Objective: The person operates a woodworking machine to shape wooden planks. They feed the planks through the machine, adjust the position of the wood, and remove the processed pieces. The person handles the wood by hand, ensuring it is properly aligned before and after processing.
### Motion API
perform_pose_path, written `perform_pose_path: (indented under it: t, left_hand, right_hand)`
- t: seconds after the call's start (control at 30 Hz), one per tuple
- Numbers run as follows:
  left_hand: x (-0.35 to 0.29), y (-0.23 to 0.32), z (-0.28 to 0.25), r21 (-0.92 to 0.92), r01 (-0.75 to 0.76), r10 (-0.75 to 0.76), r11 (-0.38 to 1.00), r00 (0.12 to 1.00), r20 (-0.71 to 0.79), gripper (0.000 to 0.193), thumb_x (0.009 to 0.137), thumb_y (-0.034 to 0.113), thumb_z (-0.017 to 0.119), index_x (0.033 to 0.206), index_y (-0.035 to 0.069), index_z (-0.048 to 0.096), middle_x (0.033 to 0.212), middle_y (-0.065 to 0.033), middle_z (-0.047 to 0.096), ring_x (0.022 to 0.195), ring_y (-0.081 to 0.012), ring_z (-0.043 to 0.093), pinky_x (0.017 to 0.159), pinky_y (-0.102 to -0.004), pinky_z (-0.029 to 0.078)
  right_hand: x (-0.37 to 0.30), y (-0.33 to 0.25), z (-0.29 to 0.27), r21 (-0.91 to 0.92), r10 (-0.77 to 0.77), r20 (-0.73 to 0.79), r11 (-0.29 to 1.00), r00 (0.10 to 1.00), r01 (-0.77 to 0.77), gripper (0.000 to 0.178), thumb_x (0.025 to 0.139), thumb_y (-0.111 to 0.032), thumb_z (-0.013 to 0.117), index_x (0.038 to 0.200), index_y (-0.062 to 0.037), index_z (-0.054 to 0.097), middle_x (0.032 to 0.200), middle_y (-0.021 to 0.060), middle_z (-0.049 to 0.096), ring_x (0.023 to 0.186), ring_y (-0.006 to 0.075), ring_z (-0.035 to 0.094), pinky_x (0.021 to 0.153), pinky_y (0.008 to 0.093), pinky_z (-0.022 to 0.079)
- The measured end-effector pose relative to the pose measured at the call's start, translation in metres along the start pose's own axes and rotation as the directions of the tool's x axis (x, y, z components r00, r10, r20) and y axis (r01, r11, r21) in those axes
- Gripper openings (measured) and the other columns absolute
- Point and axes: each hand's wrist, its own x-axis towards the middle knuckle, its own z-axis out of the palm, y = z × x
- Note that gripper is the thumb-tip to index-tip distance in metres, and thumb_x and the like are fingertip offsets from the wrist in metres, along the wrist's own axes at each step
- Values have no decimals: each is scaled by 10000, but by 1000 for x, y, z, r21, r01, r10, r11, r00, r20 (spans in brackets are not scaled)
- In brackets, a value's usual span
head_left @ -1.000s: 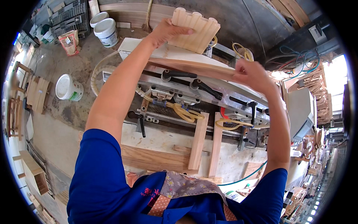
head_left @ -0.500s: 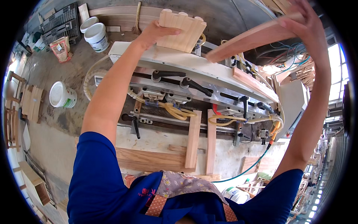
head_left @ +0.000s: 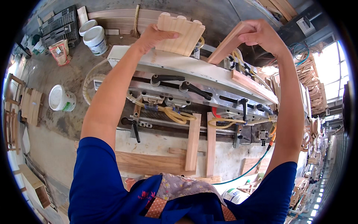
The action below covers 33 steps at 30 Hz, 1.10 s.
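Note:
My left hand [head_left: 154,37] grips a row of pale wooden slats [head_left: 180,35] with rounded top ends. Its thumb lies across their near face, and the slats stand close together on the white top of a machine [head_left: 160,59]. To the right, my right hand [head_left: 263,37] is closed round the upper end of a wooden board [head_left: 228,43]. That board slants down to the left, its lower end at the machine top; whether it touches there I cannot tell. A gap separates the board from the slats. Another wooden strip [head_left: 253,86] lies along the machine's right part.
Black clamp levers [head_left: 195,89] and coiled yellow hoses [head_left: 177,115] line the machine's near side. Two upright wooden strips [head_left: 192,142] stand below them. White buckets [head_left: 95,40] and a broom [head_left: 136,22] are on the floor at the far left. A teal hose [head_left: 250,170] curves near my body.
My right hand has moved left and inward, bringing the upper end of the board closer to the slats. My left hand keeps its hold, almost in the same place.

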Motion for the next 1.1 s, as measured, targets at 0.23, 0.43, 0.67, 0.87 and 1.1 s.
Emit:
perform_pose_path:
  t: [0.23,0.43,0.67,0.87,1.1]
  left_hand:
    - [-1,0,1,41,17,-17,999,1000,-10,434,696,260,841,1025,22,687,952,-63,700,854,-136,661,780,-287,520]
    - [0,1,5,-7,14,-14,1000,1000,1,432,694,248,841,1027,21,686,956,-62,699,861,-137,661,787,-292,521]
    - [-2,2,-2,13,39,-39,999,999,-4,415,701,232,833,1044,46,689,988,-51,692,911,-142,649,822,-308,509]
    - [4,6,3,119,-34,36,992,999,-19,434,697,259,840,1048,50,690,988,-45,693,908,-144,646,819,-309,506]
    - [-2,4,-1,63,31,-30,998,999,-16,426,697,256,846,1040,54,694,980,-35,693,893,-130,640,809,-294,502]
  right_hand:
    - [21,13,-4,192,-100,-164,973,981,131,444,780,-415,735,1033,-55,673,976,50,663,896,125,633,783,261,528]
    - [47,16,58,271,-36,23,962,999,28,366,821,-297,733,1058,-27,663,972,39,658,864,94,622,774,232,532]
    - [61,30,100,365,-10,-43,931,999,25,347,793,-193,753,1063,3,658,950,45,655,830,95,608,749,249,536]
    - [66,46,132,532,22,-105,846,994,37,266,740,-148,781,886,42,667,795,54,641,715,104,589,674,249,521]
    - [65,45,150,633,82,-150,773,985,32,268,754,-172,782,885,33,671,796,40,648,707,96,578,686,244,505]
